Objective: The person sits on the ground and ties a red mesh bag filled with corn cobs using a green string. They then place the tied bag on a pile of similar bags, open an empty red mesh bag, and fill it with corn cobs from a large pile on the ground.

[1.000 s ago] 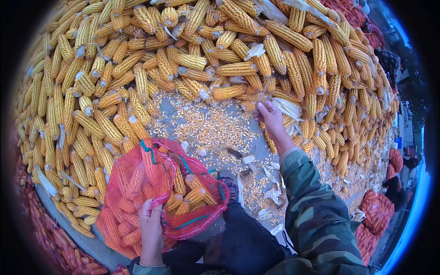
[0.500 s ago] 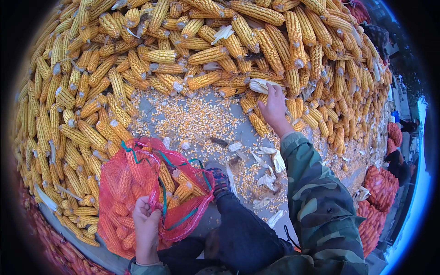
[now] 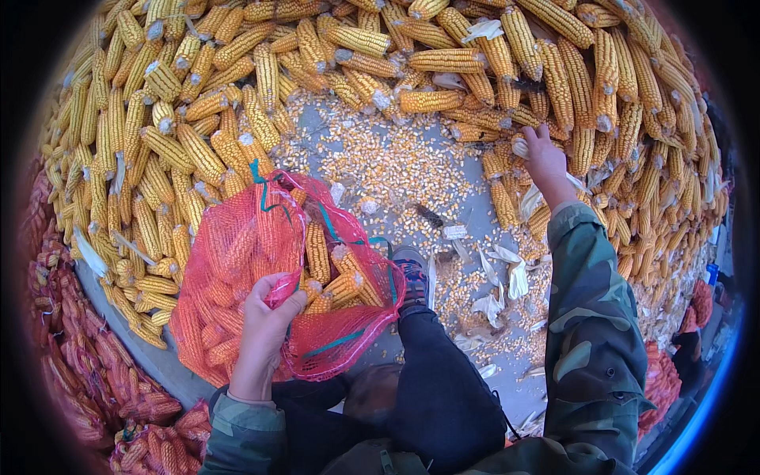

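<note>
My left hand (image 3: 265, 324) is closed on the rim of a red mesh bag (image 3: 229, 237), thumb and fingers pinching the netting. The bag leans in front of my legs, partly filled with yellow corn cobs, its mouth spread toward the right; a green drawstring (image 3: 332, 343) runs along the rim. Out at the right edge of the bare floor, my right hand (image 3: 546, 162) has its fingers curled over a pale corn husk (image 3: 519, 148) among the cobs. The hand hides part of that husk and whatever lies beneath it.
A big heap of corn cobs (image 3: 427, 59) curves around the far side, left and right. Loose kernels (image 3: 388, 170) and dry husks (image 3: 516, 277) litter the grey floor. My shoe (image 3: 412, 273) stands beside the bag. Filled red mesh bags (image 3: 111, 372) lie at the left; another (image 3: 659, 388) is at the right.
The view has shifted, so the heap and bag appear displaced. My left hand keeps its pinch on the bag rim. My right hand's fingers have curled in more around the husk.
</note>
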A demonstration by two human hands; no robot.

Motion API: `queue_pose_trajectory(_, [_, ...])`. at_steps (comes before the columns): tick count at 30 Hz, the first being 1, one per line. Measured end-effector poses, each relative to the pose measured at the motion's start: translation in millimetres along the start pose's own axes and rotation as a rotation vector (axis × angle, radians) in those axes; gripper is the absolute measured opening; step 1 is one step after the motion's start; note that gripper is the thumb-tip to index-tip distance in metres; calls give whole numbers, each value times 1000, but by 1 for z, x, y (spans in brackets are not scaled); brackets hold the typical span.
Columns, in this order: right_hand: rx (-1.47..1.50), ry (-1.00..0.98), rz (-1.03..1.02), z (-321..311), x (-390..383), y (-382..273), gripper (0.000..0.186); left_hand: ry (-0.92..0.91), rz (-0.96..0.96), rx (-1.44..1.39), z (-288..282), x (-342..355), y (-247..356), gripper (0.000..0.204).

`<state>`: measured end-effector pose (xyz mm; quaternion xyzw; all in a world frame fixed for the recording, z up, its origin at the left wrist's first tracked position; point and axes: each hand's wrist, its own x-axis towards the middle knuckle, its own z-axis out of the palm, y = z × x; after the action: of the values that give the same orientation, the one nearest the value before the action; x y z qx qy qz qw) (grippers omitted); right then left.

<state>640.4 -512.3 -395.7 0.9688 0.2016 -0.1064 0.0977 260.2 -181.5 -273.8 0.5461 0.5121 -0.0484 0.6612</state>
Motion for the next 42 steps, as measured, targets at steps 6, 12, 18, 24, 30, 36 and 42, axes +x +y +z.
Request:
queue_pose_trajectory(6, [530, 332, -155, -82, -60, -64, 59, 88, 15, -210, -16, 10, 11, 26])
queue_pose_trajectory(12, [1841, -185, -381, -130, -156, -185, 74, 141, 82, -491, -33, 2, 18, 23])
queue_pose_trajectory(18, [875, -215, -835, -98, -99, -243, 60, 155, 109, -598, -42, 2, 22, 44])
queue_pose_trajectory(24, [-137, 263, 111, -85, 74, -162, 73, 16, 193, -530, -47, -1, 12, 41])
queue_pose_trajectory(30, [-379, -17, 94, -102, 123, -154, 81, 129, 93, -495, -46, 9, 12, 40])
queue_pose_trajectory(36, [-29, 150, -36, -70, 81, -139, 71, 181, 79, -472, -42, 9, 13, 39])
queue_pose_trajectory(42, [1627, -384, -292, -65, -63, -178, 57, -21, 92, -510, -39, -7, 20, 37])
